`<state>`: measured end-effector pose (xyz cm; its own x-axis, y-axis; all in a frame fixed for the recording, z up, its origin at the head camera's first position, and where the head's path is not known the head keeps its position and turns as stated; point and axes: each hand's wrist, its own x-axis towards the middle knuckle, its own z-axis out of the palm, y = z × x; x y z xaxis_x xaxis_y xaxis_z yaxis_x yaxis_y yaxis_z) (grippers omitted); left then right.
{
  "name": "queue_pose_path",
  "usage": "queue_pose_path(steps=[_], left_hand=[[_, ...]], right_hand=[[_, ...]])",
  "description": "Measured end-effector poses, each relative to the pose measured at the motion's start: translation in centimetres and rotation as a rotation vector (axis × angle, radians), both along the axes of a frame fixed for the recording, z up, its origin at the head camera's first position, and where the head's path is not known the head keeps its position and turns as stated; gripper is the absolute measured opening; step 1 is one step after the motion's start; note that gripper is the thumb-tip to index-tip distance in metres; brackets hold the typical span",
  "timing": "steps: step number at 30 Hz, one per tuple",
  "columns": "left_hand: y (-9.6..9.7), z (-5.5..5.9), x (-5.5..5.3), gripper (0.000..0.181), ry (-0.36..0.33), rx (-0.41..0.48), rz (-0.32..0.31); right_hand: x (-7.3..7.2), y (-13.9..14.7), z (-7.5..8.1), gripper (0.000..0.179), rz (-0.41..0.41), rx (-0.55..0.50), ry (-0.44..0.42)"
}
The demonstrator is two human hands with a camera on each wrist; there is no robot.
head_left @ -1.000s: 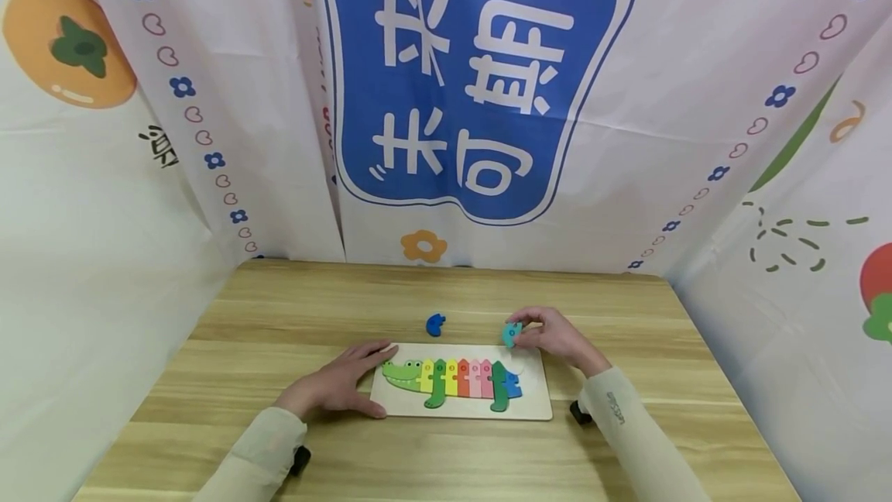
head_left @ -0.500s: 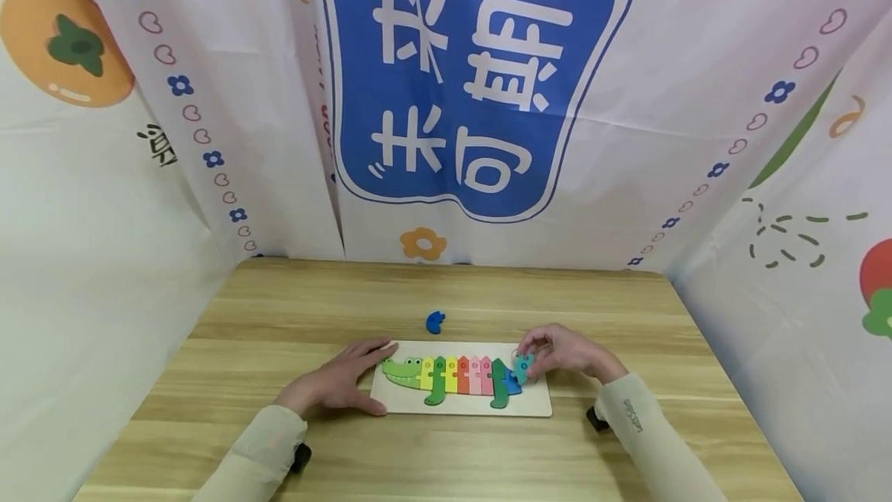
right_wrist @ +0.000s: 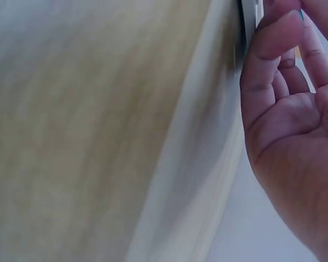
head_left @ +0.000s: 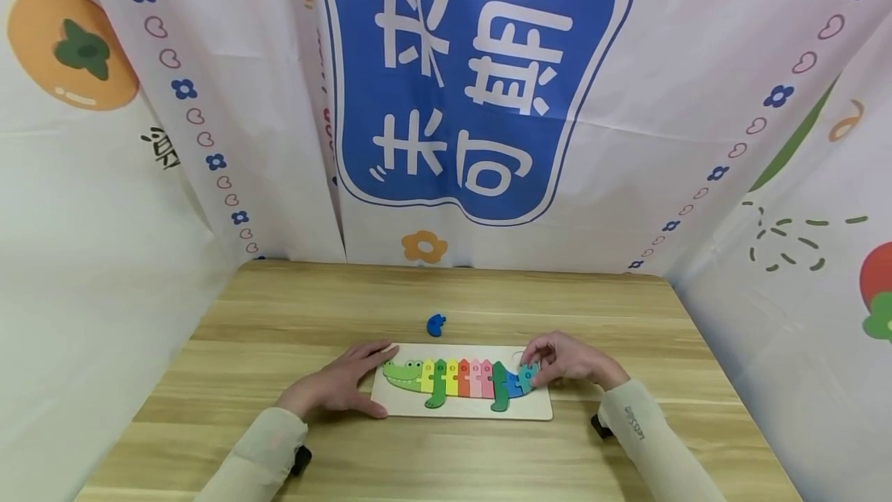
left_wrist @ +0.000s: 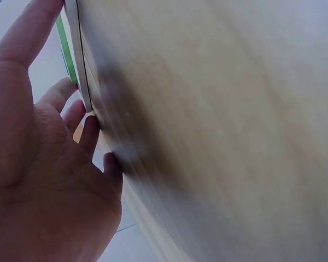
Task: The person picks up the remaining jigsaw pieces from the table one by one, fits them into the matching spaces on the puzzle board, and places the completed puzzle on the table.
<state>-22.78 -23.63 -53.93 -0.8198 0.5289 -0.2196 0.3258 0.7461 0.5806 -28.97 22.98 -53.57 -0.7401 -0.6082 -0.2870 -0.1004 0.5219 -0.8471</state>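
Observation:
A wooden puzzle board (head_left: 467, 414) lies flat on the table, bearing a crocodile made of coloured pieces, with its green head (head_left: 403, 373) to the left. My left hand (head_left: 339, 383) spans the board's left end, thumb and fingers spread fairly straight against its edges. At the tail end my right hand (head_left: 567, 357) pinches a teal puzzle piece (head_left: 527, 375), right beside the blue body piece (head_left: 512, 384). Fingertips cover part of the teal piece. Behind the board a dark blue curved puzzle piece (head_left: 435, 324) lies loose. The right wrist view mostly hides the held piece behind the fingers.
The wood-grain table (head_left: 334, 285) reaches back to a printed cloth (head_left: 460, 84) hanging behind it. More cloth walls stand at both sides. Each wrist carries a small black device, seen below the left cuff (head_left: 300, 460) and below the right cuff (head_left: 601, 425).
My right hand has brought the teal piece from above the board's back edge down and to the right, to the tail end. My left hand and the dark blue piece stay in place.

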Motion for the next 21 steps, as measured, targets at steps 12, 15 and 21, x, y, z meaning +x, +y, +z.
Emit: queue_pose_path(steps=[12,15,21], left_hand=[[0.03,0.16,0.07,0.107,-0.002,0.003,0.006],[0.07,0.26,0.11,0.107,-0.008,0.004,0.010],[0.05,0.27,0.16,0.107,-0.013,0.007,0.015]], right_hand=[[0.07,-0.20,-0.23,0.025,0.065,0.011,0.121],[0.08,-0.27,-0.31,0.027,0.052,0.019,0.108],[0.13,-0.36,-0.45,0.029,0.042,0.014,0.092]])
